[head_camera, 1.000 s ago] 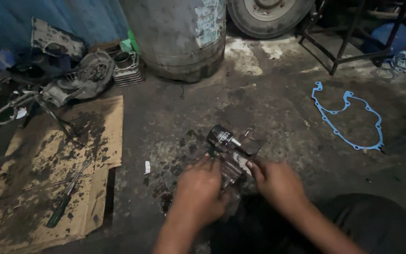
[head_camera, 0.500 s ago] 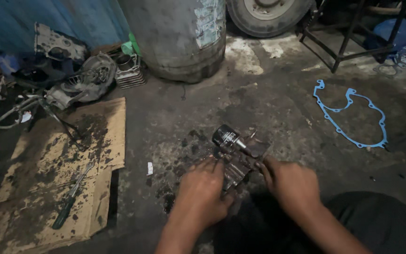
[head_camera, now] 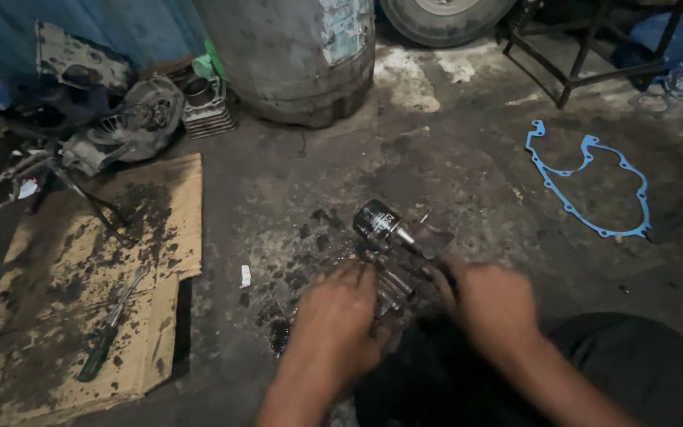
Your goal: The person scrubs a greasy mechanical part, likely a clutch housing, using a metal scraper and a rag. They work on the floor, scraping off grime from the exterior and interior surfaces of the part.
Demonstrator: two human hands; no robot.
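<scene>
The concrete floor (head_camera: 452,158) is dark and oil-stained, dimly lit. A grey drum (head_camera: 294,55) and a tyre (head_camera: 444,14) stand at its far edge before a blue wall (head_camera: 81,24). Stained cardboard (head_camera: 81,292) lies left, a metal frame (head_camera: 586,47) far right.

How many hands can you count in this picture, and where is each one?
2. The left hand and the right hand both grip the oily metal engine part on the floor, one on each side. No other hands show.

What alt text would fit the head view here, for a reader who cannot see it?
Left hand and right hand grip a small greasy metal engine part on the oily floor. A screwdriver lies on stained cardboard to the left, and a blue gasket lies to the right.
</scene>
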